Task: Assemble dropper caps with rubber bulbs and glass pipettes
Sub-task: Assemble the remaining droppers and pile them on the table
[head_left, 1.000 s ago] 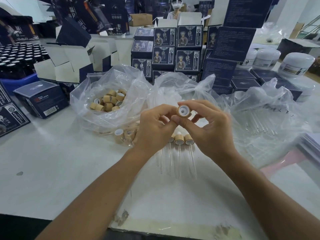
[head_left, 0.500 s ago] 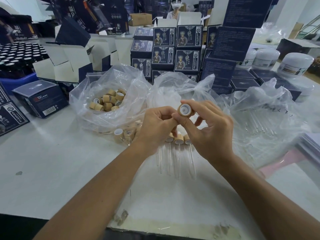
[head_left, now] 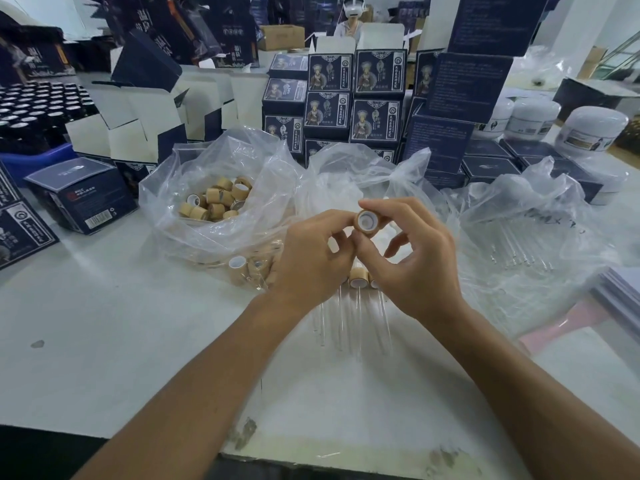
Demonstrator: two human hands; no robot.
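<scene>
Left of the hands, a crumpled clear plastic bag (head_left: 207,216) holds loose tan wooden cylindrical caps (head_left: 218,200), too heaped to count; two more lie under its near edge. The left hand (head_left: 308,265) has its fingers curled in, fingertips pressing at the single tan wood-look dropper cap (head_left: 366,221), probably seating the bulb. The right hand (head_left: 412,258) pinches that cap between thumb and forefinger, its white-lined opening turned towards the camera, likely for inspection. Beneath the hands lie about four finished droppers (head_left: 356,296). Right of them, a clear bag of glass pipettes (head_left: 519,247), uncountable.
</scene>
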